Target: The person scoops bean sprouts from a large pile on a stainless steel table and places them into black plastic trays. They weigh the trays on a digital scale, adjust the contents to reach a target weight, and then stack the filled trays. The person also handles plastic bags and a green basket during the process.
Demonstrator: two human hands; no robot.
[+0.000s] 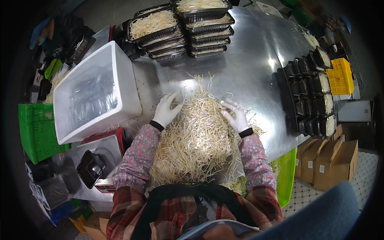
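A large loose heap of bean sprouts (198,135) lies on the stainless steel table (255,60) before me. My left hand (167,110), in a white glove, is at the upper left edge of the heap with thumb and fingers apart. At the upper right edge, my gloved right hand (235,115) touches the sprouts with its fingers spread and slightly bent. Neither hand grips anything that I can see. A black plastic tray (91,169) stands tilted on a red and silver weighing scale (103,150), left of my left forearm.
A white foam box (127,99) stands at the left beside a green crate (37,132). Stacked trays of sprouts (156,27) are at the back; more black trays (312,96) line the right. A lime-green basket (286,177) is at lower right. Other people work at both far sides.
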